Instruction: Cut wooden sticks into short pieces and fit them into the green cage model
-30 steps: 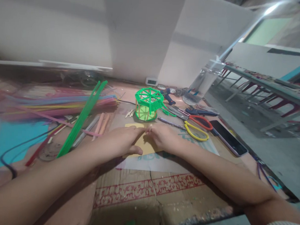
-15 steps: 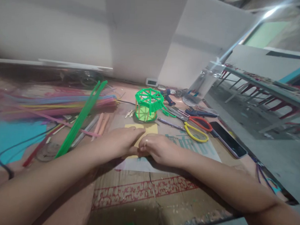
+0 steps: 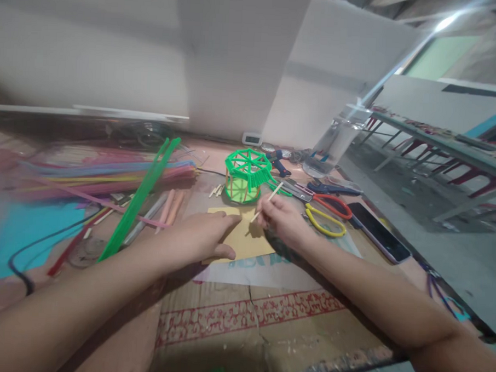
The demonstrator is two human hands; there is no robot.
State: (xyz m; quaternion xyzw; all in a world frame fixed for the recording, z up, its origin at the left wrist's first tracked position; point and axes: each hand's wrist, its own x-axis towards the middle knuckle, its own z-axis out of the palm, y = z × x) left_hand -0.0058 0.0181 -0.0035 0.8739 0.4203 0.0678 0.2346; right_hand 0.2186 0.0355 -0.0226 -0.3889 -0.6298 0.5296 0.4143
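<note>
Cluttered brown tabletop [image 3: 208,340], red-patterned near the front, is standing before a pale grey wall [image 3: 237,59]. My left hand [image 3: 202,233] is resting palm-down on a flat yellow paper sheet [image 3: 256,244], thumb spread away, gripping nothing I can see. My right hand [image 3: 277,212] is pinching a thin pale wooden stick [image 3: 275,191], fingers closed round it; it's slanting, lower end over the sheet, can't tell if touching. White paper with blue-green lettering [image 3: 227,274] is lying underneath.

Done, as far as it's showing: a green drum-shaped frame with orange posts [image 3: 254,181] is standing upright just beyond the sheet, top and base joined. Left, I'm judging: green edging is hanging from only part of the rim, the held stick isn't yet joining anything, and I'm making out no clear mark on the sheet. Short pale wooden sticks [image 3: 217,190] are lying loose left of the frame; long green strips [image 3: 139,197] are lying farther left.
</note>
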